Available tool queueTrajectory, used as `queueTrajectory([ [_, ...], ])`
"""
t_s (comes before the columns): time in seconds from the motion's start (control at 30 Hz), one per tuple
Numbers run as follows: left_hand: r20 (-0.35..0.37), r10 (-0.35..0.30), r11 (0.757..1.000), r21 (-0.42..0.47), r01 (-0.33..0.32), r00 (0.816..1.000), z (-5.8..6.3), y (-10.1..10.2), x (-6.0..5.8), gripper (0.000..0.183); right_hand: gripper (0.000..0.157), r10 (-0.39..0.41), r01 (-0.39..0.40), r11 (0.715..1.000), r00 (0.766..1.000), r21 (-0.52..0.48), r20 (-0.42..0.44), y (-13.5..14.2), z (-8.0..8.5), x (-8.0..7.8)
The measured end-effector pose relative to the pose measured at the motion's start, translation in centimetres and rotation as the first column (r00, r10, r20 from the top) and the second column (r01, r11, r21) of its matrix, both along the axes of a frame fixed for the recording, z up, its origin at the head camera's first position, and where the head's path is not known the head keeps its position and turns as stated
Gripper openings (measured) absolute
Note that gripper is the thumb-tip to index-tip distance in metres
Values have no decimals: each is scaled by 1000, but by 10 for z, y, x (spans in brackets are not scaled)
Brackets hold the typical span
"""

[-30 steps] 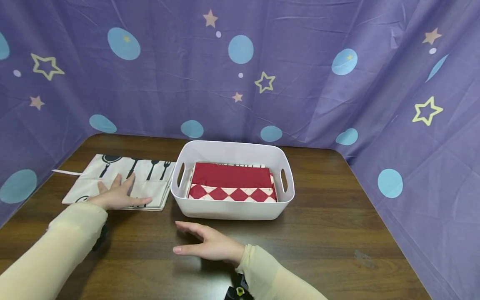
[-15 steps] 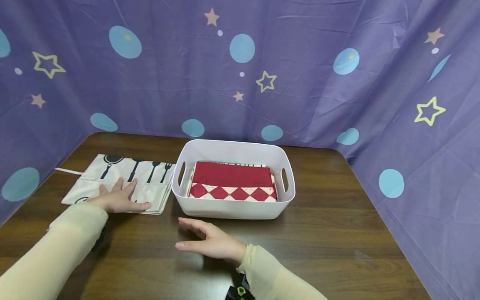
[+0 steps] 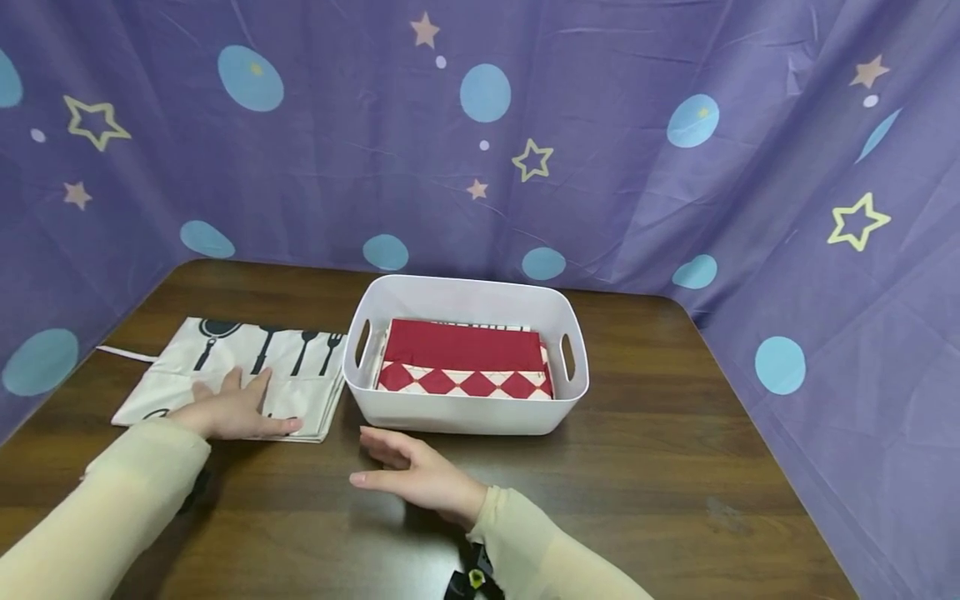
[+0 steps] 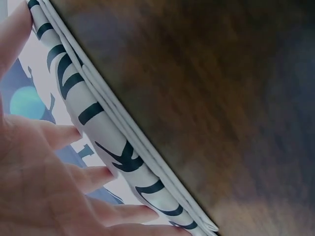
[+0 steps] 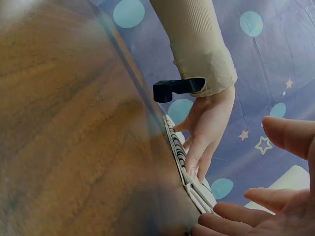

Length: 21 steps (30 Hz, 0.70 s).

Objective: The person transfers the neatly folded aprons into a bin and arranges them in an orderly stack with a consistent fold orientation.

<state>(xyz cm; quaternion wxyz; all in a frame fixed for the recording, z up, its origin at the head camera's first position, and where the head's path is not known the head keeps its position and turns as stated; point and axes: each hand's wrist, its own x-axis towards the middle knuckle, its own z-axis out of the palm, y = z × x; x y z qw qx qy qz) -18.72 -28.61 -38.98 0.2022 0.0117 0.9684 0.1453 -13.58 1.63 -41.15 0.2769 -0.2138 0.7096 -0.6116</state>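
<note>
A folded white cloth printed with dark kitchen utensils lies on the left of the table, a white strap trailing from its left side. My left hand rests on its near part, fingers spread; the left wrist view shows the fingertips touching the cloth's layered folds. My right hand hovers over the table in front of the basket, thumb apart from the fingers, holding nothing. The white plastic basket stands at the cloth's right. Inside it lies a folded red cloth with a red-and-white diamond band, over other folded cloth.
The brown wooden table reaches back to a purple curtain with stars and blue dots, which also hangs along both sides. A black wrist camera mount sits under my right sleeve.
My left hand and the utensil-print cloth have shifted slightly toward me and to the left. My right hand has risen a little toward the basket. The basket looks unchanged.
</note>
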Motion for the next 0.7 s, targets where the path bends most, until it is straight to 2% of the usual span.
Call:
queueTrajectory([
  [0.37, -20, -33, 998, -53, 31, 999, 5, 9, 15, 122, 62, -14, 16, 999, 998, -33, 66, -5, -6, -1],
  [0.7, -26, -51, 994, -95, 48, 998, 4, 15, 30, 120, 63, -81, 96, 990, 987, -105, 137, -18, -8, 1],
])
